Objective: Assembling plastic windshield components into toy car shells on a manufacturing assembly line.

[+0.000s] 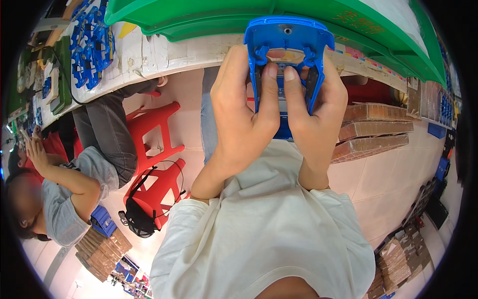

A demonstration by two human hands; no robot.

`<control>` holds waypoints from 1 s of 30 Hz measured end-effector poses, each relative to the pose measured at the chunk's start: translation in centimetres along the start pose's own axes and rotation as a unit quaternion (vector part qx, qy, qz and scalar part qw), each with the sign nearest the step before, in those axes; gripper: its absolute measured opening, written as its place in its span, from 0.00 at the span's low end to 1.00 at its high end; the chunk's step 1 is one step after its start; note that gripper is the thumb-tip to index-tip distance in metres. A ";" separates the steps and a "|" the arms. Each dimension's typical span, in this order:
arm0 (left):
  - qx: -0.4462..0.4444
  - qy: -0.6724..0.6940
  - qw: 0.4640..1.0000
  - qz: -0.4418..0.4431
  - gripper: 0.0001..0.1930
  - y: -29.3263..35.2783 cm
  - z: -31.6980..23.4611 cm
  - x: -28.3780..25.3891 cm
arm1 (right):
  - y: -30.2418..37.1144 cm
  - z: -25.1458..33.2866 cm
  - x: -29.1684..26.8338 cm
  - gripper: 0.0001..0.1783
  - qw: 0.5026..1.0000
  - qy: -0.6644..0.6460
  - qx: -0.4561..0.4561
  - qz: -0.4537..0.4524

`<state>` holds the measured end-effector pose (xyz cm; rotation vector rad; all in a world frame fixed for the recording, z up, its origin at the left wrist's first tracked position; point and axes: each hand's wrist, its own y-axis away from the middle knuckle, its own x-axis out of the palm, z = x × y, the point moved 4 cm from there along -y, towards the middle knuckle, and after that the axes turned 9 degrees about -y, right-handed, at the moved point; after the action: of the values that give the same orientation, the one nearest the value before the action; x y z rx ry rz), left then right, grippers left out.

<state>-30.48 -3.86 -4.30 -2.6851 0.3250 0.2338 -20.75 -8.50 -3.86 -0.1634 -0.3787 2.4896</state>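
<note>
Between my two hands I hold up a blue plastic shell (287, 37), shaped like a toy car body with a rounded top end, dark side pieces and openings in the middle. My left hand (244, 104) wraps its left side, thumb pressed on the inner middle part. On the right side my right hand (317, 107) grips it the same way, its thumb beside the left one. Most fingers are hidden behind the shell. Just beyond it is the edge of a large green tray (219, 20) on the workbench.
Many blue plastic parts (92, 47) lie on the white bench (137, 65) at the left. A co-worker (74, 194) sits to the left. Red stools (157, 134) stand on the floor, one with a black bag (139, 217). Flat cardboard boxes (373, 129) are stacked at the right.
</note>
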 end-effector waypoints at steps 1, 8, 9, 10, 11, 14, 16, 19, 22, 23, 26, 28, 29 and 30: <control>-0.001 -0.012 1.000 -0.001 0.06 0.0 0.0 -0.1 | 0.0 0.0 0.0 0.05 1.000 -0.006 0.009 -0.001; -0.062 0.037 0.997 -0.035 0.08 0.0 0.4 -0.3 | 1.0 -0.2 -0.1 0.08 0.994 -0.094 0.045 0.037; -0.069 0.033 0.997 -0.031 0.09 0.0 0.4 -0.4 | 1.1 -0.4 -0.1 0.08 0.991 -0.090 0.071 0.062; -0.076 0.028 0.996 -0.028 0.09 -0.1 0.4 -0.5 | 1.2 -0.6 0.0 0.08 0.988 -0.086 0.098 0.087; -0.077 0.028 0.996 -0.027 0.09 0.0 0.3 -0.8 | 1.3 -0.6 0.0 0.08 0.988 -0.086 0.098 0.087; -0.074 -0.058 0.995 0.027 0.12 0.1 0.0 -0.8 | 1.2 -0.5 0.0 0.08 0.990 -0.101 0.086 0.048; -0.012 0.001 0.999 0.035 0.14 0.1 -0.3 -0.4 | 1.0 -0.2 -0.1 0.06 0.993 -0.098 0.056 0.015; -0.046 0.002 0.998 0.043 0.14 0.6 -0.3 -0.4 | 1.0 -0.4 -0.3 0.05 0.995 -0.087 0.045 0.024; -0.088 0.019 0.994 0.064 0.13 0.9 0.0 -0.4 | 1.1 -0.7 -0.4 0.04 0.995 -0.074 0.059 0.032; -0.106 0.034 0.992 0.067 0.12 0.9 0.1 -0.3 | 1.1 -0.6 -0.3 0.04 0.995 -0.073 0.059 0.032; -0.095 0.038 0.992 0.075 0.12 0.7 0.0 -0.3 | 1.0 -0.5 -0.3 0.04 0.995 -0.068 0.066 0.035; -0.105 0.053 0.990 0.074 0.12 0.7 -0.1 -0.3 | 1.1 -0.6 -0.3 0.05 0.993 -0.083 0.073 0.039; -0.117 0.067 0.988 0.074 0.12 0.8 -0.1 -0.2 | 1.1 -0.6 -0.3 0.05 0.993 -0.083 0.073 0.040; -0.117 0.067 0.988 0.074 0.12 0.8 0.0 -0.3 | 1.1 -0.5 -0.2 0.04 0.993 -0.082 0.072 0.036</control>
<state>-30.95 -4.54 -4.54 -2.9186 0.5710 0.1416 -21.09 -9.33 -4.63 0.0871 -0.2636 2.5993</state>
